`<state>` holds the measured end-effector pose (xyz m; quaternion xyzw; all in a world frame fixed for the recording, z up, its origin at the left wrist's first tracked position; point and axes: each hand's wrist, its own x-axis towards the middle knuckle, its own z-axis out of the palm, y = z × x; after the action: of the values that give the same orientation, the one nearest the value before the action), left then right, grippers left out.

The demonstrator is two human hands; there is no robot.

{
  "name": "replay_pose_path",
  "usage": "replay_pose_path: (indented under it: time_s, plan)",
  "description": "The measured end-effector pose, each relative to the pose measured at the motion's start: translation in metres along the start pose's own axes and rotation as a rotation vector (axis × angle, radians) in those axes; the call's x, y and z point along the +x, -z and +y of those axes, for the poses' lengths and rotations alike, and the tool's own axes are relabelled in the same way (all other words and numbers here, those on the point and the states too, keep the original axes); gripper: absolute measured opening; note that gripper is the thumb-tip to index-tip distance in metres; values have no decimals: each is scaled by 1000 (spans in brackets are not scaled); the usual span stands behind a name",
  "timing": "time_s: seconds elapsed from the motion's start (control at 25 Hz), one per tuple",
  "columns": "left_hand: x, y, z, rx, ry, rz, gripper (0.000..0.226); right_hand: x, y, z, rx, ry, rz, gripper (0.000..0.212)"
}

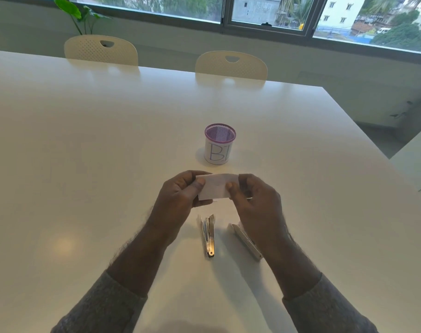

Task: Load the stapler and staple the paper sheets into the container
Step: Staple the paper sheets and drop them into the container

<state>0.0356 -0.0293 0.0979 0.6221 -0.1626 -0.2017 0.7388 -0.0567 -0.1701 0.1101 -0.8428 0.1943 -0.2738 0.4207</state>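
Note:
Both hands hold a small white folded paper above the white table. My left hand pinches its left edge between thumb and fingers, and my right hand pinches its right edge. A metal stapler lies on the table just below the hands, its top lifted apart from its base. Partly under my right forearm lies a white flat box-like piece. Beyond the paper stands a purple mesh container wrapped in white paper with letters written on it.
Two white chairs stand at the table's far edge, with a green plant and windows behind. The table's right edge runs diagonally past another white surface.

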Motion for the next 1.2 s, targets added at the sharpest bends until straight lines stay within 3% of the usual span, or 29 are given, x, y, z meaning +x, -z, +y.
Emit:
replay_pose_path:
  time_s: [0.08,0.2,0.32,0.4,0.56,0.76,1.04,1.2]
  plan:
    - [6,9,-5,134,-27,77,23,14,-2,8,49,-45,23,10]
    - [14,30,-25,620,-87,255,31,45,0,19,54,-72,88,20]
    - [16,45,-52,1084,30,179,48,73,5,20,-96,64,159,23]
    - [15,49,-70,1247,73,138,56,88,5,13,-204,152,206,21]
    - [13,52,-87,1389,34,109,64,121,-4,-6,-374,274,240,16]
    - [9,53,-92,1426,0,130,64,150,-26,-10,-560,344,149,19]
    - [9,51,-92,1432,-11,142,66,162,-50,0,-627,198,-16,21]
    - [9,52,-92,1423,-19,152,67,158,-48,1,-649,186,-30,32]
